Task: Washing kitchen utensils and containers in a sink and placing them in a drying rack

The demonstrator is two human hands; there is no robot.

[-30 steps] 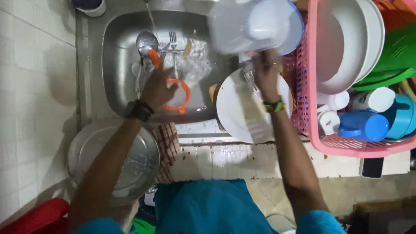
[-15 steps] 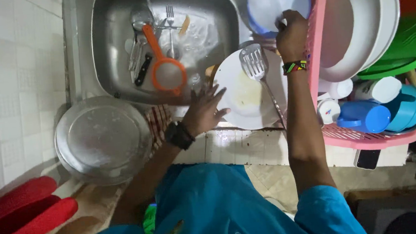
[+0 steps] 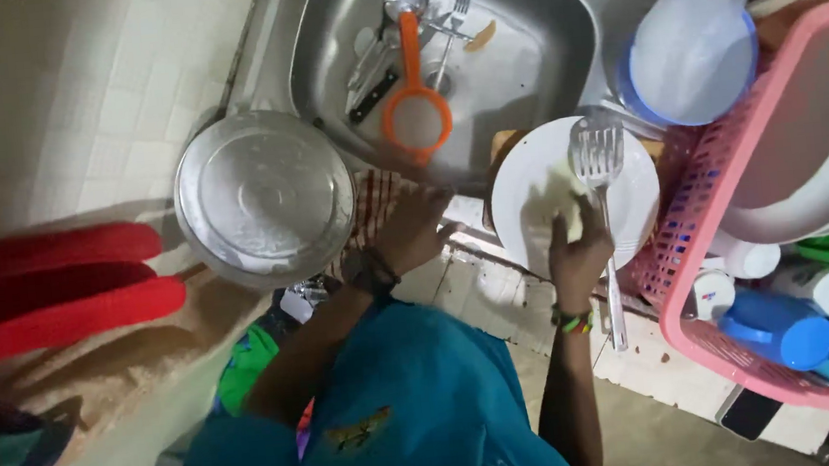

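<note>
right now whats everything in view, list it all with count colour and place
sink: one, steel, top centre
strainer: one, orange, in the sink
cutlery: several pieces, silver, in the sink by the strainer
metal lid: one, silver, left of the sink
white plate: one, white, on the counter edge right of the sink
slotted spatula: one, silver, lying across the white plate
dish rack: one, pink, right side
bowls: a few, white, stacked in the dish rack
blue-rimmed bowl: one, above the rack
blue cups: about two, lower rack
left hand: on the counter edge beside the lid, empty
right hand: on the white plate, pressing a pale sponge or cloth
</note>
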